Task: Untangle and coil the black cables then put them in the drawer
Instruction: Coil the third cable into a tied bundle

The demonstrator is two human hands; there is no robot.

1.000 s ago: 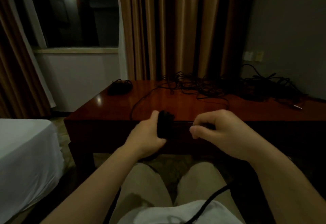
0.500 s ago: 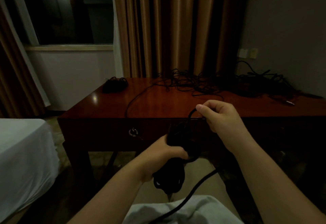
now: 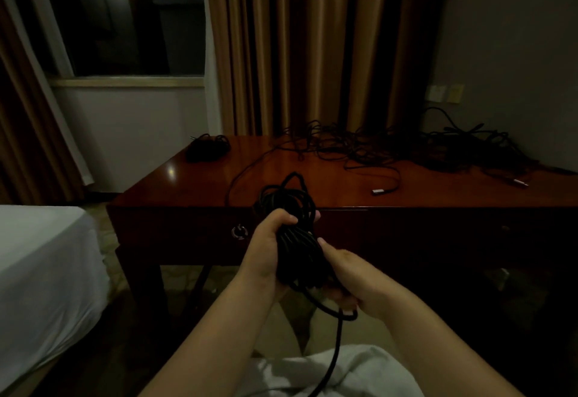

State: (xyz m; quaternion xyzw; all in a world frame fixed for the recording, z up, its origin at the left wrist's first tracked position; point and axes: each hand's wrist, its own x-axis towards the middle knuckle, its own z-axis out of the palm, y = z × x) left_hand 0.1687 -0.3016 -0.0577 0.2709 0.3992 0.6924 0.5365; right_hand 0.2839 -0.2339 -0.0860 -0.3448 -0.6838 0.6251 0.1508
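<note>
Since half a second ago, the right hand [image 3: 356, 281] has been lowered to the bottom of the coiled cable [image 3: 297, 240], fingers curled round it. The bundle is held upright before the drawer [image 3: 194, 234], gripped mid-length by the left hand [image 3: 269, 249]. Its loose tail [image 3: 334, 359] hangs nearest the right hand. More cables [image 3: 406, 146] lie tangled on the tabletop [image 3: 312, 190].

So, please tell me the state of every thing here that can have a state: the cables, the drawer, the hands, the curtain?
Coiled cable: bundled in loops, held in both hands, tail hanging loose.
Left hand: grips the coil.
Right hand: grips the coil's lower end.
Cable pile: tangled on the desk.
Small bundle: coiled, at the desk's far left corner.
Drawer: closed.
Curtain: drawn beside the window.
</note>
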